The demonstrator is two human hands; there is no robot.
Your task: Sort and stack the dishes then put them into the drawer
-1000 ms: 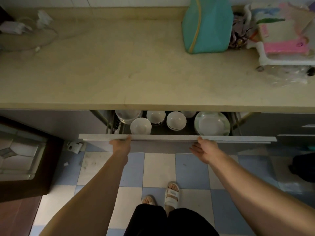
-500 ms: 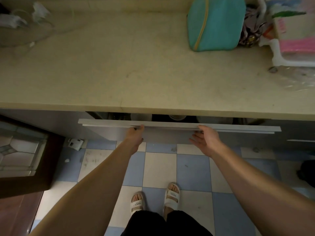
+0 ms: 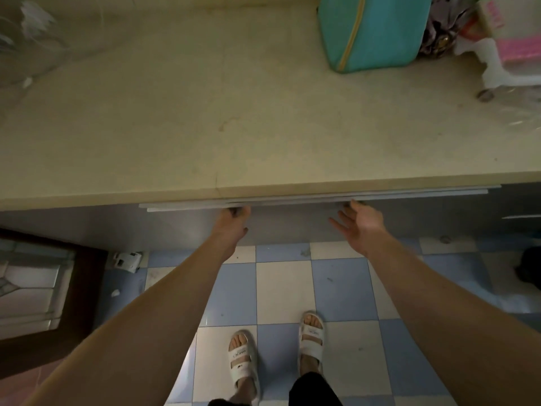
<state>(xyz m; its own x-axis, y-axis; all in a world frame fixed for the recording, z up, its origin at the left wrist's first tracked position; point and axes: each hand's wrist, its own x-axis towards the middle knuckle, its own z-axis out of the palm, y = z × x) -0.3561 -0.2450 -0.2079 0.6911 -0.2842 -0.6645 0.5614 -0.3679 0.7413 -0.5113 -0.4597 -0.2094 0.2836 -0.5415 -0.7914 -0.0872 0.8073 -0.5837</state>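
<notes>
The drawer sits almost flush under the front edge of the tabletop, in the middle of the frame; no dishes show. Judging by the task, it is loaded with crockery, so it is likely heavy, rigid on its runners and fragile inside, and best handled by the long top rail with a gentle push. The left hand touches that rail, its fingers hidden so I cannot tell their curl. The right hand has its fingers spread and straight, fingertips at the rail, holding nothing.
</notes>
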